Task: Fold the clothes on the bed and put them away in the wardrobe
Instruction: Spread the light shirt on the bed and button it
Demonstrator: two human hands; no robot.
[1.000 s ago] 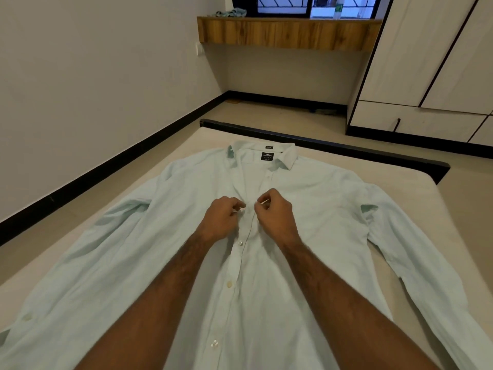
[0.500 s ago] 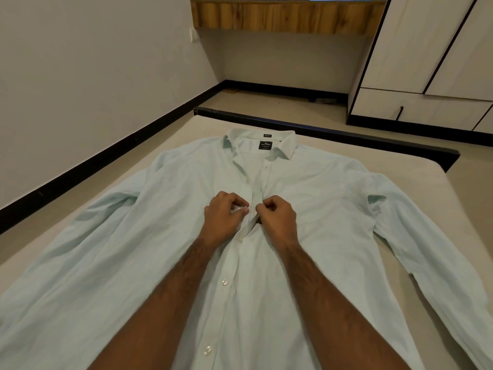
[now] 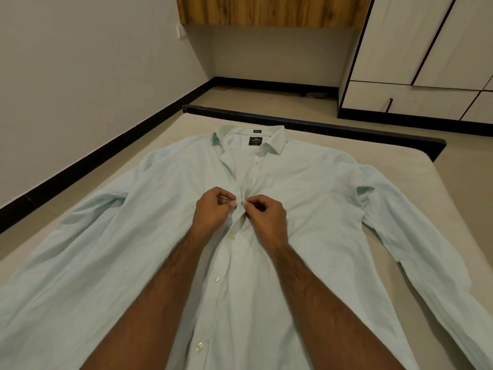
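A pale mint long-sleeved shirt point(image 3: 314, 198) lies front up on the bed point(image 3: 386, 161), collar at the far end, both sleeves spread outward. Its lower buttons are fastened; the collar and upper placket gape apart. My left hand point(image 3: 213, 212) pinches the left edge of the placket at chest height. My right hand point(image 3: 266, 214) pinches the right edge just beside it, fingertips nearly touching. The white wardrobe point(image 3: 416, 49) stands at the far right, doors closed.
A dark bed frame edge point(image 3: 320, 124) runs across the far end of the mattress. Beige floor lies between bed, left wall and wardrobe. A wooden shelf point(image 3: 266, 12) hangs on the back wall.
The view has tilted down and closer. Both hands stay at the placket, their fingertips drawn closer together over the same spot.
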